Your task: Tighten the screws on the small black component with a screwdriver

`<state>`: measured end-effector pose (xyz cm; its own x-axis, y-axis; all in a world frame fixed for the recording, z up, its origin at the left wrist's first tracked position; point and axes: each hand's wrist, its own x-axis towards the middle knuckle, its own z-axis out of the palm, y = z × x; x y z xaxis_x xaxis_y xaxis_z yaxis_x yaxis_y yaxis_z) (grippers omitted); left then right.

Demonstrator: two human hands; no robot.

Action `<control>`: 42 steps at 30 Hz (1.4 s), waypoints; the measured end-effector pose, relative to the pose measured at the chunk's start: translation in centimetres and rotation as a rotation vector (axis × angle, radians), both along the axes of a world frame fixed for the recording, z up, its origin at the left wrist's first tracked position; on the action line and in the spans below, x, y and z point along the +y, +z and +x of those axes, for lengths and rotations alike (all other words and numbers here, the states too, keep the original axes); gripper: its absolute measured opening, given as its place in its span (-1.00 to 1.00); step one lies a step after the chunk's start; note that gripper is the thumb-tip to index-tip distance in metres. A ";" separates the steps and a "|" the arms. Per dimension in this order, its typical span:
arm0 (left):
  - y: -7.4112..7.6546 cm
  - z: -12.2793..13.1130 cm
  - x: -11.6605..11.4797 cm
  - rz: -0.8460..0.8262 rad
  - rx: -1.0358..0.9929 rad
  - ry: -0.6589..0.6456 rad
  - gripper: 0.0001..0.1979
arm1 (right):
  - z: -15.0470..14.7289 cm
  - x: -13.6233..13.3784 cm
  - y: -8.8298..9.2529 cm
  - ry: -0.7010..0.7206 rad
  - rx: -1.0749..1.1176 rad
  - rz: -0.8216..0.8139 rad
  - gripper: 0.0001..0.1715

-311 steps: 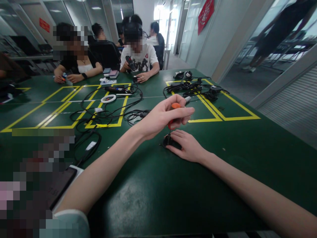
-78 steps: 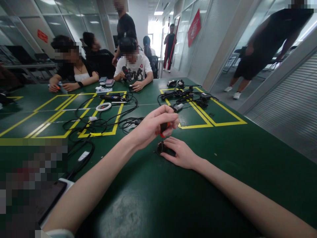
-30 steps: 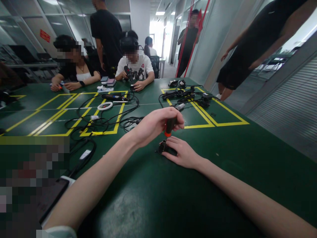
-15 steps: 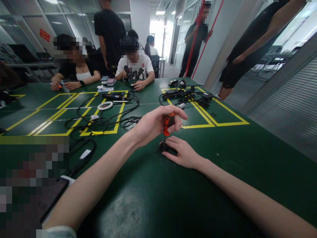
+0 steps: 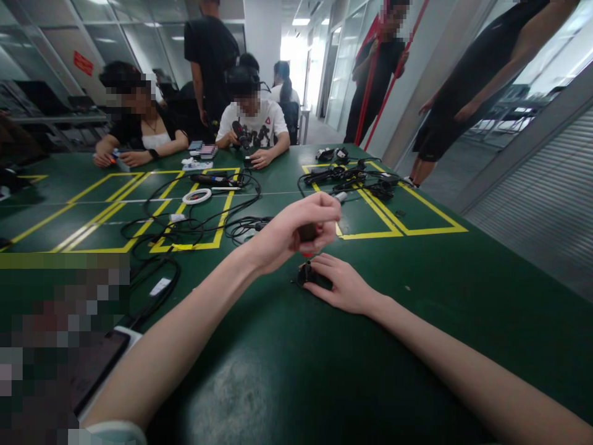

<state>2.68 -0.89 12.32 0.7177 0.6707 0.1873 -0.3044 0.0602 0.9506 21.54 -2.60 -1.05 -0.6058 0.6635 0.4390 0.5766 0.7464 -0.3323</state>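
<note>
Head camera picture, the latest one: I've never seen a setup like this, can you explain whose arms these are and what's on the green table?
There is no machine here: a person wears a camera on the head, so it looks forward and down at that person's own two bare arms. The left hand grips a screwdriver with an orange and black handle, point downward. The right hand lies flat on a small black part on the green table. Farther off lie black cables and a white ring. Other people sit across the table.
</note>
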 end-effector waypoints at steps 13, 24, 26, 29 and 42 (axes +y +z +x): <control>-1.4 0.6 0.2 0.051 -0.033 0.016 -0.50 | 0.1 0.0 -0.2 -0.008 0.016 -0.016 -0.79; -0.6 0.0 0.8 -0.007 0.007 -0.042 -0.60 | 0.1 0.0 0.0 0.002 0.001 -0.015 -0.79; -0.8 -0.1 0.9 0.004 0.005 -0.046 -0.66 | 0.2 -0.1 0.0 0.004 0.002 -0.018 -0.79; -1.0 -0.1 0.7 0.027 0.007 -0.060 -0.66 | 0.2 -0.1 -0.1 0.002 0.009 -0.023 -0.80; -0.4 -0.1 0.7 0.032 -0.021 -0.015 -0.66 | 0.1 -0.1 0.1 0.007 -0.003 -0.012 -0.78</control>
